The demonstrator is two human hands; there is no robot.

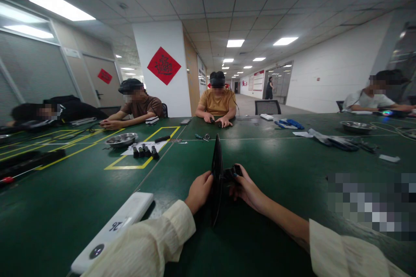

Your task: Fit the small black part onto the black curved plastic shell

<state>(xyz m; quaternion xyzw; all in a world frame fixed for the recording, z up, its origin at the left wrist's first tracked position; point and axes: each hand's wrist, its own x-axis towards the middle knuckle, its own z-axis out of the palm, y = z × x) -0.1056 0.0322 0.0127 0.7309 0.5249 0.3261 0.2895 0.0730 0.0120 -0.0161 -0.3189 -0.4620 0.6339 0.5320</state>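
A thin black panel [217, 186] stands nearly upright, seen almost edge-on, just above or on the green table in front of me. My left hand [199, 190] is closed on its left side, thumb near the edge. From the panel's right side projects a small black ribbed part [233, 172], and my right hand [249, 191] has its fingers wrapped round that part. Whether the two black pieces are joined or only touching, I cannot tell. A white power-bank-like box [130, 220] marked 26 lies beside my left forearm.
Left of centre are several black cylindrical parts [145, 152] on paper and a metal bowl [121, 140]. Pliers [203, 137] lie ahead. Blue gloves [289, 124], a plastic bag [331, 139] and another bowl [357, 127] sit to the right. Co-workers [217, 101] sit around the table.
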